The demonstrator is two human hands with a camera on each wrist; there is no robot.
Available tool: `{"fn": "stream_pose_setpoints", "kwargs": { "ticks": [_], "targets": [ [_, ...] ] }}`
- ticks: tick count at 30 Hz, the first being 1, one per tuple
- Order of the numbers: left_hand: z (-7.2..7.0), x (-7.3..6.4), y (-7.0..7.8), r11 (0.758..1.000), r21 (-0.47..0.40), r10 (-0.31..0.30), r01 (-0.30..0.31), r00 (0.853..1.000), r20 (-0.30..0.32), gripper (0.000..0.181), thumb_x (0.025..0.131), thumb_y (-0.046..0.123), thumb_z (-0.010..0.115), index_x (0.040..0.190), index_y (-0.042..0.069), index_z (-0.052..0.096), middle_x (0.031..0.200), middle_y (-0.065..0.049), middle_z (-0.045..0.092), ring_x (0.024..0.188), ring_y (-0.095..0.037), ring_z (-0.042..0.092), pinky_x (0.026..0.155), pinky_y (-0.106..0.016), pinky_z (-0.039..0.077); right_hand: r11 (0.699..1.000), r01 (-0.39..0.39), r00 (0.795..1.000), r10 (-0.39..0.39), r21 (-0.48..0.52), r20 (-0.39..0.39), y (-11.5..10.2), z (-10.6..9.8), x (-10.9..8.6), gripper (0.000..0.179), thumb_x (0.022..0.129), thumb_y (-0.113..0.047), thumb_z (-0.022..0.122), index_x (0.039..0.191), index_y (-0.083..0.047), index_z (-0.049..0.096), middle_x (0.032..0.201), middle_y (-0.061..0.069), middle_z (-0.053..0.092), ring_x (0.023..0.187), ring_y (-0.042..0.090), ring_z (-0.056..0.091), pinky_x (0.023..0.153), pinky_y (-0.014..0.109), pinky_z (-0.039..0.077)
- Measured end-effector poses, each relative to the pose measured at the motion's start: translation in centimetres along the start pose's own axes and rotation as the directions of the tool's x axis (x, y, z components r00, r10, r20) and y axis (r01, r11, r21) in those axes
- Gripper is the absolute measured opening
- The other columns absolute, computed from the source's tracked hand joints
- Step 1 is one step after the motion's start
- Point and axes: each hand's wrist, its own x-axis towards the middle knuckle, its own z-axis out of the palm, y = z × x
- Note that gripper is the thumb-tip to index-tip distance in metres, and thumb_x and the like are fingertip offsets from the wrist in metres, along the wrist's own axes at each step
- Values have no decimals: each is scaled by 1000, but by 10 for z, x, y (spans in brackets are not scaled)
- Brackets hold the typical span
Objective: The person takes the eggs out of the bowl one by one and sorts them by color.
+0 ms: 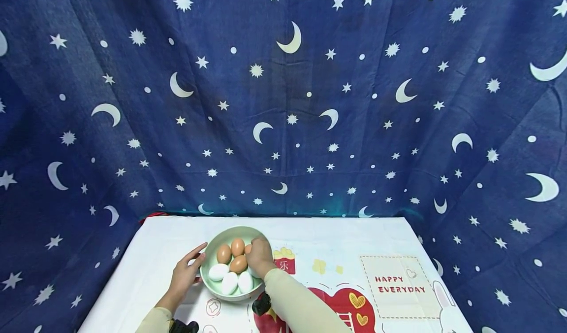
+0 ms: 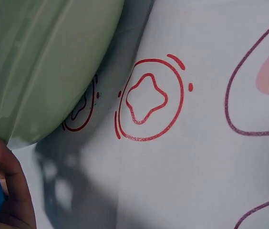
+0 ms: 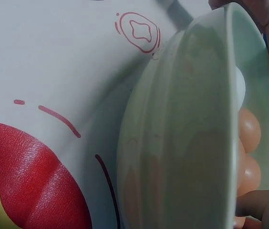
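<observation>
A pale green bowl (image 1: 236, 233) holds several brown eggs (image 1: 223, 253) and several white eggs (image 1: 229, 283). My right hand (image 1: 260, 256) reaches over the right rim into the bowl, its fingers bent down at a brown egg (image 1: 248, 249), which they partly cover. The right wrist view shows part of this hand (image 3: 263, 206) low among the brown eggs (image 3: 249, 130). At the bowl's left side, my left hand (image 1: 183, 272) rests its spread fingers along the outside. In the left wrist view a fingertip of the left hand (image 2: 13, 186) touches the bowl's outer wall (image 2: 48, 62).
A white printed tablecloth (image 1: 146, 264) lies under the bowl, with red hearts (image 1: 363, 308) and a "HAPPY EVERYDAY" panel (image 1: 398, 286) to the right. Dark blue curtain (image 1: 283, 141) with moons and stars closes off the back and sides.
</observation>
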Motion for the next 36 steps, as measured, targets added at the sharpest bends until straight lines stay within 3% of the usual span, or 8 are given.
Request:
{"fn": "stream_pose_setpoints", "kwargs": {
  "ticks": [7,20,24,36],
  "targets": [
    [1,1,-1,1000,14,8,-8,1000,-8,45,102,31,54,144,16,51,129,-20,50,89,-18,58,58,-26,57,1000,5,1000,-5,-21,-18,1,2,-1,30,80,-6,76,107,6,70,104,16,69,104,30,64,93,39,53],
    [3,-1,2,1000,24,20,-19,1000,-21,42,102,26,53,143,15,52,126,-20,53,89,-18,59,57,-28,56,994,-79,997,81,76,-14,-1,4,-3,42,73,-15,87,107,3,70,103,12,68,97,24,65,85,36,56],
    [3,-2,3,999,30,22,-22,999,-24,42,102,25,53,143,15,52,126,-21,53,87,-17,58,57,-28,56,986,-112,994,113,124,-1,-2,2,-3,43,74,-16,87,107,3,69,102,10,67,95,21,64,84,35,56],
    [4,-2,1,999,36,20,-19,1000,-24,44,103,29,52,144,14,50,128,-22,52,88,-17,58,58,-26,55,938,-114,992,126,329,-14,-3,-7,-8,38,76,-10,81,110,5,69,100,13,71,91,20,68,77,30,59]
  ]
}}
